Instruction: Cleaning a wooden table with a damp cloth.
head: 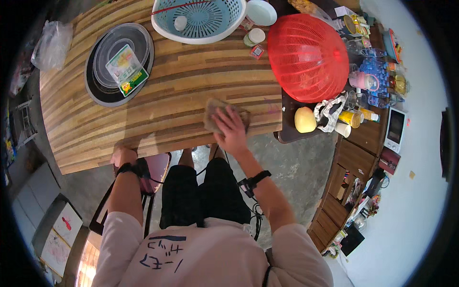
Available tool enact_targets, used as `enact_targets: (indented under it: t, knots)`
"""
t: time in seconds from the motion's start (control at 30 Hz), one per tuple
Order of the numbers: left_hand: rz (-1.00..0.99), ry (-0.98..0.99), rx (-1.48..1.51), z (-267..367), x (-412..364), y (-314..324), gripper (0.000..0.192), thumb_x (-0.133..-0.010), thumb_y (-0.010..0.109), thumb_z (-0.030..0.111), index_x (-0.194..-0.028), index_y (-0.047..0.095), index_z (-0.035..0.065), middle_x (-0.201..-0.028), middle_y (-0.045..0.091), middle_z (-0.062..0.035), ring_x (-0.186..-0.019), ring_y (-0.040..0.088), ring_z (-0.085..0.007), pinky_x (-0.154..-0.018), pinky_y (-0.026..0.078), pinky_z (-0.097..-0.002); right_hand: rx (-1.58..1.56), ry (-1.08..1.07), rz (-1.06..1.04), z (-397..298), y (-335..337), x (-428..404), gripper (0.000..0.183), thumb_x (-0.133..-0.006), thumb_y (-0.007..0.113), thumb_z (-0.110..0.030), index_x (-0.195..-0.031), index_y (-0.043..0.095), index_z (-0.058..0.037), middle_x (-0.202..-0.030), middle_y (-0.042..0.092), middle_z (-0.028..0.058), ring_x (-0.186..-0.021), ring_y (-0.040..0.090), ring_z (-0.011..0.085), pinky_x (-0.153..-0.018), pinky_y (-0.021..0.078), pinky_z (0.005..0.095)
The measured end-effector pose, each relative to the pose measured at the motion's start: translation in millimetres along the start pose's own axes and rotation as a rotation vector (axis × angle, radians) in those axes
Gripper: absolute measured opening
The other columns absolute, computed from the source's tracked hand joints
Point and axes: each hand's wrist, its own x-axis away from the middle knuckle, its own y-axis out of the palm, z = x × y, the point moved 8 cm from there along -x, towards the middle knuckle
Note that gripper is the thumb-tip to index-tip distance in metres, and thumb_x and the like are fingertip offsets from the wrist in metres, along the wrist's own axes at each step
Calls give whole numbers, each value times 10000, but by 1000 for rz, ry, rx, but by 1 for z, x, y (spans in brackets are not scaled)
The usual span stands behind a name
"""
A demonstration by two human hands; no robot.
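My right hand (229, 125) lies flat with fingers spread over a brownish cloth (214, 107), which rests on the striped wooden tabletop (186, 79) close to its front edge. Part of the cloth is hidden beneath the palm. At the table's front edge on the left, my left hand (124, 156) touches the rim near a chair; its fingers are partly hidden, and I see nothing held in it. Both wrists wear dark bands.
A round tray with a clear lid (118, 39) and a printed packet (127, 70) sits left. A white-and-blue plastic basket (200, 37) stands at the back beside a lidded jar (255, 37). A red mesh food cover (308, 57), a yellow fruit (305, 120) and several bottles (374, 75) lie right. A chair (154, 175) is below.
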Motion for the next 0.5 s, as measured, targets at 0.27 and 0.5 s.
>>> enact_targets:
  t: [0.27, 0.5]
  knots:
    - [-73, 180, -226, 15, 2, -4, 543, -935, 653, 258, -1382, 487, -3, -1294, 651, -152, -1122, 674, -316, -857, 579, -404, -128, -249, -199, -95, 76, -36, 627, -764, 743, -184, -1378, 617, -184, -1527, 500, 47, -1466, 382, 329, -1199, 319, 507]
    - [-21, -642, 1497, -21, 41, 12, 446, -1020, 457, 341, -1279, 554, -9, -1292, 658, -169, -1140, 658, -348, -893, 584, -431, -193, -420, -378, -168, 122, -44, 594, -779, 754, -229, -1352, 621, -148, -1506, 509, 64, -1474, 357, 336, -1238, 259, 500]
